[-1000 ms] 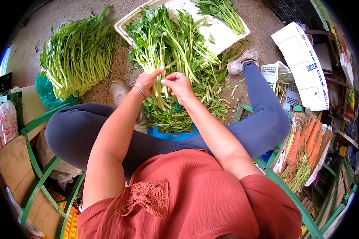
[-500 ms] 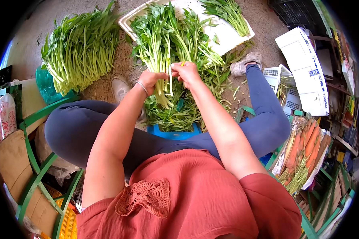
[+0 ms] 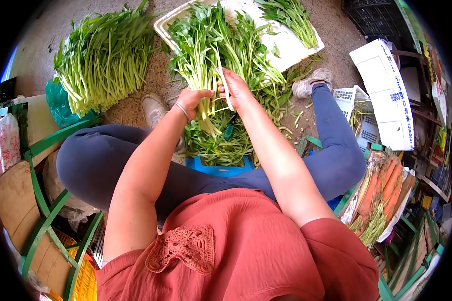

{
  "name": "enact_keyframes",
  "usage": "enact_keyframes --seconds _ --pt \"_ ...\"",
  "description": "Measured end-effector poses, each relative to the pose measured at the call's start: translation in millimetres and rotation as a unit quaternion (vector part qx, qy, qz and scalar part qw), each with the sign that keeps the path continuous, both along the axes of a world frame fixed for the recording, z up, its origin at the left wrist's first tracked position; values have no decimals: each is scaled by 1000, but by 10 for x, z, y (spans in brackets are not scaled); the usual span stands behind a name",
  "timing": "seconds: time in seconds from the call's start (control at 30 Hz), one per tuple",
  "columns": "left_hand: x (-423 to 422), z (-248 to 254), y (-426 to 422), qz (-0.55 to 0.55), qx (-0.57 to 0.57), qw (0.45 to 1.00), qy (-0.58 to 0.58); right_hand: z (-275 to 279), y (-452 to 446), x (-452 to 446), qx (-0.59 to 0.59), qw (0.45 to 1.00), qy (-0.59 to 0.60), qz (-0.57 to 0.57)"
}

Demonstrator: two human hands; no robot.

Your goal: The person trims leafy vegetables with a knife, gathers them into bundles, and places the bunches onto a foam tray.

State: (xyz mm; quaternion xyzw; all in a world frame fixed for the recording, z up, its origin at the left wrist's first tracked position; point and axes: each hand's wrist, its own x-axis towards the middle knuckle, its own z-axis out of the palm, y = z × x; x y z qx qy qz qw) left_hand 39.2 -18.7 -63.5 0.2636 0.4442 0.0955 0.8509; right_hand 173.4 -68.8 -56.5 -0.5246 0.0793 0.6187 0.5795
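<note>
Head camera: our left hand (image 3: 192, 102) gripped a bunch of leafy greens (image 3: 201, 70) above the blue crate (image 3: 220, 167); our right hand (image 3: 236, 90) held a white strip (image 3: 224, 80) beside the stems

Speckled concrete floor (image 3: 122, 118); black crate (image 3: 369, 19) (slatted) at far right.

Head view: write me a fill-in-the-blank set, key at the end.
The left hand grips the bunch of greens by its ____.
The thin strip held in the right hand is ____ in colour.
A bracelet circles the ____ wrist.
The container under the leafy pile between the person's legs is ____ in colour.

Missing words: stems; white; left; blue.
</note>
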Motion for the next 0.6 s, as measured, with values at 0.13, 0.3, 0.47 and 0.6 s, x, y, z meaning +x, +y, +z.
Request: enact_keyframes --seconds 0.13,0.3,0.47,0.6 --pt "7 22 -11 21 -5 1000 -17 39 162 -80 -63 981 -180 29" --pt "8 18 -26 13 17 1000 14 -395 337 -76 -105 932 -344 44" --pt "41 124 -47 35 34 997 63 -622 319 10 -158 866 -463 106" --pt "41 78 -27 16 27 996 77 -85 155 -116 -110 953 -281 -4"
